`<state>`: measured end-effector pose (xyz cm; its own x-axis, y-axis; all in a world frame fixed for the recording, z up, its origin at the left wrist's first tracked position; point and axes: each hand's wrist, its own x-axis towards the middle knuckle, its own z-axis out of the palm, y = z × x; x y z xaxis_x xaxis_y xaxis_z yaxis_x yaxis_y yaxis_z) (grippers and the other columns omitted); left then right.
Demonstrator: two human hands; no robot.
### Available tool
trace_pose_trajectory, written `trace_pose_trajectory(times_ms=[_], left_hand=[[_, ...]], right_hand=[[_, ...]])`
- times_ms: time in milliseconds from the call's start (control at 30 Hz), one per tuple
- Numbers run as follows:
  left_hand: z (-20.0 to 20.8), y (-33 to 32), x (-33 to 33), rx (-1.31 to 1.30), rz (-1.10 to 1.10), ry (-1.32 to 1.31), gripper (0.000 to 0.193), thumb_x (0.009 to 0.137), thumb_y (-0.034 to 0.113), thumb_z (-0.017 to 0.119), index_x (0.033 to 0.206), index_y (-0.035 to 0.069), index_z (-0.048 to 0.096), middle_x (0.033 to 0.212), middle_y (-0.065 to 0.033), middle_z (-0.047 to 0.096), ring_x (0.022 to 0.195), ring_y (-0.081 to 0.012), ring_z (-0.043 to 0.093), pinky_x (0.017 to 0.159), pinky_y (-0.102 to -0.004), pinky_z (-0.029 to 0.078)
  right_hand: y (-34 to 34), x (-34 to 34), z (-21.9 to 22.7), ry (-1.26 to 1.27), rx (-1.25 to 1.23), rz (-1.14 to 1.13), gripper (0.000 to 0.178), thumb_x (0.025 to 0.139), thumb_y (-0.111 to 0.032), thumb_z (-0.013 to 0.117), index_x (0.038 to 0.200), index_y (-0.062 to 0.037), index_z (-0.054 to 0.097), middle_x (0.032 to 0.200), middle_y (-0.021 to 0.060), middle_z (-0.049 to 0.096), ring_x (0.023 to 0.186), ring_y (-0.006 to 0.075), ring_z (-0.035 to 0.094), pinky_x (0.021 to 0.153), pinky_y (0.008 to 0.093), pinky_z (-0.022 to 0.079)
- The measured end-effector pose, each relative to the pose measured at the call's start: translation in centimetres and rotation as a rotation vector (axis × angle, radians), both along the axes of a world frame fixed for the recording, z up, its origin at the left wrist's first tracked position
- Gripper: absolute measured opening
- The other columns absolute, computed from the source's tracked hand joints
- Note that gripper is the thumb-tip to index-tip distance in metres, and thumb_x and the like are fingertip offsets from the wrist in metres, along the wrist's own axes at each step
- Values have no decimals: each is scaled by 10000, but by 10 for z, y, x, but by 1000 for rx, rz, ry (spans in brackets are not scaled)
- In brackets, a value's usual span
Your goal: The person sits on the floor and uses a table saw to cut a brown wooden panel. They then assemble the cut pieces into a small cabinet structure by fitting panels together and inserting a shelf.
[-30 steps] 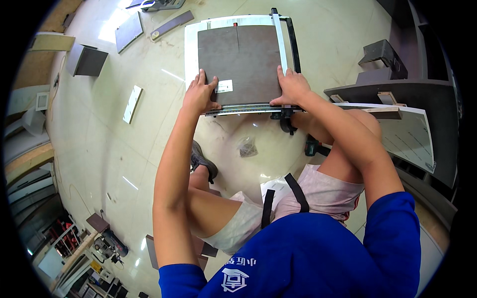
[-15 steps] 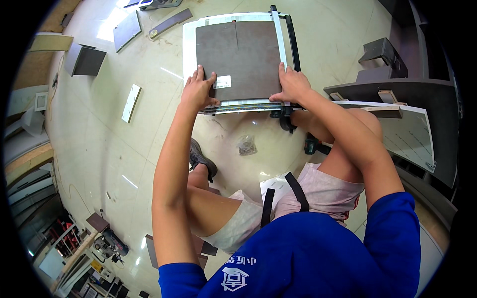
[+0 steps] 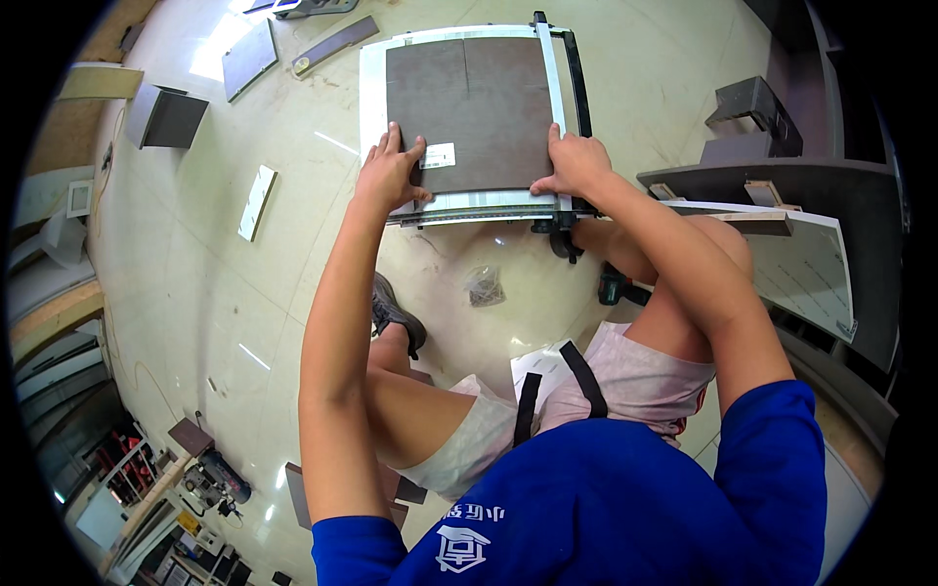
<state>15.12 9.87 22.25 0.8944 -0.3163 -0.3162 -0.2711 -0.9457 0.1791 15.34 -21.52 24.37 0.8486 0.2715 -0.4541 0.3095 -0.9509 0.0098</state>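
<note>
A square dark grey-brown panel [image 3: 508,117] with a white label [image 3: 437,155] lies flat on the white top [image 3: 373,88] of what looks like a table saw. A thin slit runs into the panel from its far edge. My left hand [image 3: 391,171] holds the near left corner, fingers spread on the surface and thumb at the near edge. At the near right corner my right hand [image 3: 575,164] grips the panel, thumb on its near edge and index finger along the metal fence [image 3: 549,68].
A drill [image 3: 614,285] and a clear bag of small parts [image 3: 486,286] lie on the floor near my legs. Cabinet parts [image 3: 757,117] and a pale panel [image 3: 806,269] stand to the right. Loose boards [image 3: 250,61] and a dark box [image 3: 166,117] are at the left.
The panel has slid slightly away from me along the fence, leaving more of the white top showing at its near edge. Both hands stay on it.
</note>
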Motion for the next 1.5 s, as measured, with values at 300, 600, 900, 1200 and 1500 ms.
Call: trace_pose_trajectory(times_ms=[300, 600, 900, 1200, 1500], left_hand=[[5, -5, 2, 29, 47, 14, 1028, 551, 368, 912, 1456, 246, 441, 1595, -226, 194, 1475, -378, 214, 1150, -568, 277], [1, -6, 1, 4, 35, -24, 905, 569, 304, 892, 1390, 230, 520, 1571, -178, 293, 1456, -375, 267, 1161, -510, 297], [-4, -6, -6, -20, -6, -110, 650, 626, 242, 851, 1241, 185, 649, 1512, -122, 419, 1392, -373, 383, 1105, -464, 379], [-6, -5, -9, -30, -34, -180, 495, 683, 235, 802, 1155, 157, 677, 1466, -64, 487, 1344, -334, 457, 1007, -393, 478], [-6, -5, -6, -33, -51, -217, 441, 695, 234, 787, 1119, 158, 692, 1424, -37, 537, 1335, -304, 473, 970, -362, 508]], right_hand=[[-2, 2, -3, -32, 27, -9, 1144, 610, -688, 786, 1377, 93, 453, 864, 147, 702, 805, 294, 701, 735, 392, 550], [-1, 1, -5, -63, 40, -36, 1109, 615, -680, 786, 1366, 75, 475, 838, 140, 707, 779, 294, 707, 708, 395, 562], [-2, 3, -7, -53, 52, -53, 1086, 620, -674, 779, 1364, 59, 485, 851, 173, 701, 795, 326, 708, 703, 407, 578], [-4, 4, -11, -80, 65, -64, 1025, 645, -675, 759, 1341, 39, 519, 824, 170, 698, 791, 325, 706, 684, 412, 571], [-4, 5, -12, -115, 94, -101, 1002, 635, -636, 792, 1321, 43, 521, 798, 143, 708, 766, 308, 717, 649, 399, 575]])
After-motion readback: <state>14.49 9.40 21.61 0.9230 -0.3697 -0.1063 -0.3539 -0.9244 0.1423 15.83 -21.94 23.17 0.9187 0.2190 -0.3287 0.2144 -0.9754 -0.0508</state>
